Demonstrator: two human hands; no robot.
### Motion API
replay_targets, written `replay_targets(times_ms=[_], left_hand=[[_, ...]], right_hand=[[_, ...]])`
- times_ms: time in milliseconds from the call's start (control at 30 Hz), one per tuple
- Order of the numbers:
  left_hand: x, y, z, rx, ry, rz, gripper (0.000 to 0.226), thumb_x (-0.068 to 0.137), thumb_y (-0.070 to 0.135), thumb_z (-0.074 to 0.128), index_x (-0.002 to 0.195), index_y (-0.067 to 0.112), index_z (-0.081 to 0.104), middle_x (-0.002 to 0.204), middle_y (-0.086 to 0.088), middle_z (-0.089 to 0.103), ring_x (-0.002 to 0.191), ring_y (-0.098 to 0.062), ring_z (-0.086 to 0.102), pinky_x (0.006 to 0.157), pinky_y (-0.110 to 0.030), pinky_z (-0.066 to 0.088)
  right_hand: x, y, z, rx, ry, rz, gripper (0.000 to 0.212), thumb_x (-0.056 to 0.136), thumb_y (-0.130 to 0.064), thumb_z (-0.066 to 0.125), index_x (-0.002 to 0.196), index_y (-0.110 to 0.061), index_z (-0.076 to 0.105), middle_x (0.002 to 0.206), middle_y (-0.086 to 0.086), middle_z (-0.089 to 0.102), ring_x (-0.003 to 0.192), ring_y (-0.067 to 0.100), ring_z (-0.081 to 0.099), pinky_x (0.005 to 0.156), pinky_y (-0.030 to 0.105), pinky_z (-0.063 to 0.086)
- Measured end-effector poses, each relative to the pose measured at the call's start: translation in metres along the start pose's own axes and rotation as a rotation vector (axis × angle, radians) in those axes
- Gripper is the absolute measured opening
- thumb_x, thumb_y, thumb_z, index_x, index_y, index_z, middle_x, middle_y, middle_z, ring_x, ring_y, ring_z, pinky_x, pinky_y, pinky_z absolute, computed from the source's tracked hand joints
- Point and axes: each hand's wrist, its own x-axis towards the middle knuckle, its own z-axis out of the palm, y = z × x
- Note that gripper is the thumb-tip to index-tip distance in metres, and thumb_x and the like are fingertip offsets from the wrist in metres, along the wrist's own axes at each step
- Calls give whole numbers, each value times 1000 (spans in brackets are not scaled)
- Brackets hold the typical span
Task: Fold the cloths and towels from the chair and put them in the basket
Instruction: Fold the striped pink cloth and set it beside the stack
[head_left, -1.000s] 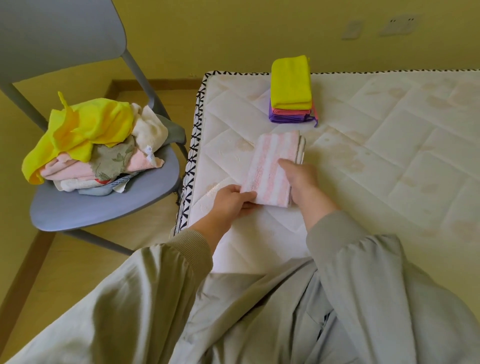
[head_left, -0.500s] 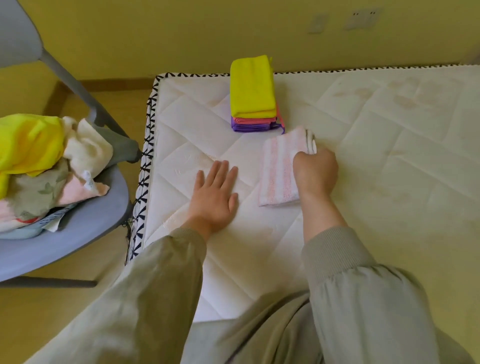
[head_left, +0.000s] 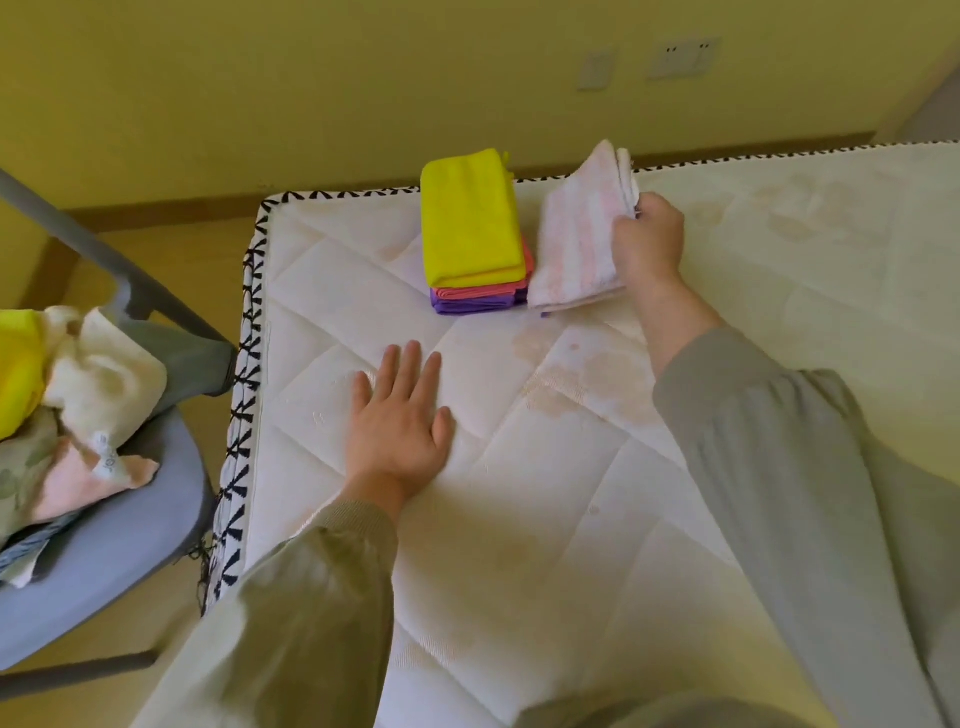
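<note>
My right hand (head_left: 649, 236) grips a folded pink-and-white striped towel (head_left: 579, 234) by its right edge, tilted up just right of a stack of folded cloths (head_left: 475, 231). That stack has a yellow cloth on top, then pink and purple ones, and sits near the far edge of the white quilted mattress (head_left: 519, 519). My left hand (head_left: 400, 421) rests flat on the mattress, fingers straight. A pile of unfolded cloths (head_left: 72, 415) lies on the grey chair (head_left: 130, 551) at the left. No basket is in view.
The mattress has a black-and-white patterned edge (head_left: 241, 415) beside the chair. A yellow wall with sockets (head_left: 680, 54) runs behind the mattress. The chair's backrest post (head_left: 104, 260) rises at the left.
My right hand has lifted the striped towel off the mattress and carried it away from me, up beside the stack. My left hand let go of it earlier and lies flat.
</note>
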Motion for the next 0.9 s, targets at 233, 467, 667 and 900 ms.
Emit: replay_targets(times_ms=[233,467,667,900], left_hand=[[3,1,-3,-16,5,8,70,88,47,8,153,23,6,161,-3,-1,148,-23,-6,118,-50,2],[5,1,-2,-29,23,5,70,87,47,11,152,21,13,160,-5,5,148,-24,-1,118,-51,5],[4,1,-2,-36,38,8,69,87,45,14,152,20,17,160,-6,10,148,-25,3,118,-52,7],[4,1,-2,-27,21,5,70,87,46,12,152,21,14,160,-5,6,148,-24,0,118,-50,4]], right_hand=[[43,45,11,-322,-303,191,35,92,-20,52,122,-4,57,111,11,61,99,28,59,81,32,49],[40,52,14,-566,-124,64,27,96,-12,43,120,-1,48,111,15,58,104,34,56,73,30,38],[23,49,19,-875,-18,-229,52,92,-8,44,140,-5,28,127,19,50,109,37,53,79,40,43],[17,75,39,-1012,-518,-478,53,100,-37,20,151,-24,13,159,4,9,145,23,8,117,52,9]])
